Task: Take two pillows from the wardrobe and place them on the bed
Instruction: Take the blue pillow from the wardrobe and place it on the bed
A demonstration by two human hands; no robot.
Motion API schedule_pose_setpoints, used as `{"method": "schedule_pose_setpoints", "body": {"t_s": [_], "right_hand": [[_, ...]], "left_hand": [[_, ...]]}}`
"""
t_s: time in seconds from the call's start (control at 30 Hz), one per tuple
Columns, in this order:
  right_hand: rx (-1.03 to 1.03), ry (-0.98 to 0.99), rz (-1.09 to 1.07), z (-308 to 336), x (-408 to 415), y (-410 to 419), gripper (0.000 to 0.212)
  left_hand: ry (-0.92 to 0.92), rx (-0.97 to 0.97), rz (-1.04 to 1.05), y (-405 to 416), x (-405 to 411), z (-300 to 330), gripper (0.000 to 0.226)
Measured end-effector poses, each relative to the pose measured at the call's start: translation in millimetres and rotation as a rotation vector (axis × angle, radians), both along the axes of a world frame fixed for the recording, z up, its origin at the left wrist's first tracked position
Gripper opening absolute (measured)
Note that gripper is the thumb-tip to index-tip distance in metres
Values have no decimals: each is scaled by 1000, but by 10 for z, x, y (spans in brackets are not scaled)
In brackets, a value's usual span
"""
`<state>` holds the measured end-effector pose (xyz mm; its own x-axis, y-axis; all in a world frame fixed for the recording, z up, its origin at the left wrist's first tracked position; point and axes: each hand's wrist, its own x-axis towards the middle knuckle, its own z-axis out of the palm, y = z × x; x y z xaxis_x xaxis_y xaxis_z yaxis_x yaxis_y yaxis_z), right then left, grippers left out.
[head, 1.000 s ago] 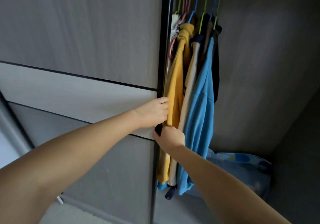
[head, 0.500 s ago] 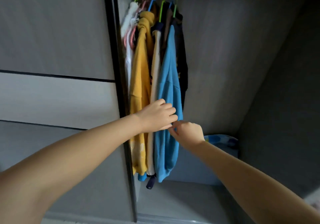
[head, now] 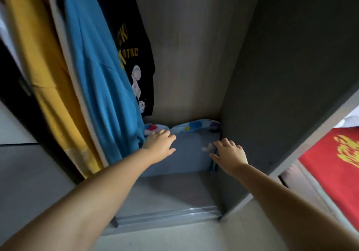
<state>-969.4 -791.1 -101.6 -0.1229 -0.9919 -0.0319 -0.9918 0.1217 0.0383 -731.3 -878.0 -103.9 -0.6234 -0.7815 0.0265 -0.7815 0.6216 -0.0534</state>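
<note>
Pillows: one grey-blue pillow [head: 186, 153] stood in front, one patterned pillow [head: 196, 126] behind.
Hands: two; left hand [head: 160, 144] spread flat on the front pillow, right hand [head: 229, 153] spread at its edge.
Hanging garments: four [head: 97, 66].

You have two pillows at the wardrobe's foot: a grey-blue pillow [head: 186, 153] in front, a patterned pillow [head: 196, 125] behind it at twelve o'clock. Three hung garments show clearly: yellow garment [head: 38, 66], blue garment [head: 101, 76], black printed T-shirt [head: 136, 43].

Dim, flat light fills the wardrobe interior [head: 194, 46]; its right wall sits in deep shadow. The brightest area is the lower right of the frame. Hanging clothes at upper left smear with motion blur, and straight edges bow near the borders.
</note>
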Motion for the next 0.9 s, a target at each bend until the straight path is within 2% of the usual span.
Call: {"method": "schedule_pose_setpoints", "body": {"t_s": [0.17, 0.37, 0.6, 0.8, 0.9], "right_hand": [[124, -52, 35, -376, -69, -469, 49], [261, -61, 60, -901, -114, -1381, 55], [335, -73, 94, -1752, -237, -2395, 60], [380, -46, 177, -2890, -425, -3138, 70], [365, -20, 221, -3374, -514, -3467, 82]], "left_hand": [[-11, 93, 44, -328, -85, -431, 44], [-66, 219, 123, -1147, -183, -943, 47], [-146, 324, 225, -2007, -483, -1849, 47], [-141, 313, 303, -2564, -607, -2954, 65], [-160, 256, 371, -2757, -573, -3459, 85]]}}
